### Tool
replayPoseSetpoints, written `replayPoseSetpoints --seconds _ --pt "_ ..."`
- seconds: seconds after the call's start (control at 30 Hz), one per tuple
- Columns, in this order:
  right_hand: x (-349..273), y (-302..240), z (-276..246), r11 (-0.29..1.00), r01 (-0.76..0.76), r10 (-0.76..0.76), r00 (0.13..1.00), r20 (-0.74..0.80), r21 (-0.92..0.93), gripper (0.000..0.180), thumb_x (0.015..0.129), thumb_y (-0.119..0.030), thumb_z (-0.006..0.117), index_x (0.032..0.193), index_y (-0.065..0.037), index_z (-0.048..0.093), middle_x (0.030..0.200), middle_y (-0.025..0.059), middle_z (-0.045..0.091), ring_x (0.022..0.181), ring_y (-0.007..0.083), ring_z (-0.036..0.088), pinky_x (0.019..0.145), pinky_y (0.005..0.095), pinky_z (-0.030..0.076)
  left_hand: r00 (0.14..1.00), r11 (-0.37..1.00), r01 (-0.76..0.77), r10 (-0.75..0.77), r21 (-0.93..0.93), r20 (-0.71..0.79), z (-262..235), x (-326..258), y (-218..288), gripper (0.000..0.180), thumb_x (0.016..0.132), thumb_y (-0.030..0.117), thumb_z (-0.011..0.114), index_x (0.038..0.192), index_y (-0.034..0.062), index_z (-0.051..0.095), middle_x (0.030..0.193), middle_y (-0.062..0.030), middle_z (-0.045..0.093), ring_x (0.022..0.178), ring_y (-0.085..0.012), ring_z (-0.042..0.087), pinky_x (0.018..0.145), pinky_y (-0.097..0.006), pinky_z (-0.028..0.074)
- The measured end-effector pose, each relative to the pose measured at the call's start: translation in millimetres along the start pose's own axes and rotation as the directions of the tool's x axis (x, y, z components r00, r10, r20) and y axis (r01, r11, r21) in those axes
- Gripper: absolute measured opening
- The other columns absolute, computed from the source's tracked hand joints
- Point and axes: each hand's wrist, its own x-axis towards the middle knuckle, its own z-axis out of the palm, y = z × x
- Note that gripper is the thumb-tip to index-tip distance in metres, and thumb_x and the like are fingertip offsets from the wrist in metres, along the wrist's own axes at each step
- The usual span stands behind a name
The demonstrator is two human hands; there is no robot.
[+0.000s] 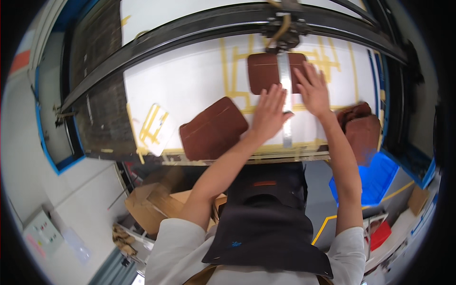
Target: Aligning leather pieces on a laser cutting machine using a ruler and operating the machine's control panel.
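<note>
A metal ruler [287,129] lies lengthwise over a brown leather piece [264,71] with rounded corners, on the white work surface [166,90]. My left hand [270,114] rests flat with fingers stretched along the ruler's left side, its thumb reaching across the ruler. My right hand [313,90] lies on the right part of the same leather piece, fingers spread. Neither hand grips anything. Left of my left hand is a larger brown leather piece [213,129]. More brown leather pieces [362,135] lie in a pile at the right edge, beyond my right forearm.
A black machine rail [199,29] crosses above the surface, its carriage [284,28] just past the ruler's far end. Yellow tape strips mark the surface. A white taped card [154,129] lies at left. Below are a blue bin [380,178] and a cardboard box [147,206].
</note>
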Motion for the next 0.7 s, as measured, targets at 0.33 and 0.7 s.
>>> replayPoseSetpoints --seconds 0.33,0.7 --pt "-12.6 1.3 10.8 0.996 -0.084 0.086 0.991 -0.103 0.027 0.048 0.103 -0.026 0.057 0.150 -0.019 0.054 0.162 0.0119 0.040 0.150 0.0339 0.037 0.122 0.0542 0.026 0.976 0.985 0.160 -0.167 -0.057 -0.139 7.9 -31.8 25.7 0.067 0.095 0.043 0.065 0.148 0.0035 0.052 0.159 -0.0152 0.043 0.151 -0.0303 0.033 0.125 -0.052 0.020" --pt "-11.9 7.4 8.4 0.999 -0.007 0.013 0.992 -0.122 0.054 0.048 0.104 -0.021 0.053 0.150 -0.011 0.053 0.158 0.0144 0.047 0.147 0.0347 0.040 0.122 0.0483 0.028 0.963 0.983 0.164 -0.178 -0.083 -0.201 10.3 -36.0 24.7 0.062 0.097 0.041 0.064 0.144 0.0022 0.055 0.158 -0.0156 0.044 0.151 -0.0298 0.033 0.124 -0.053 0.023"
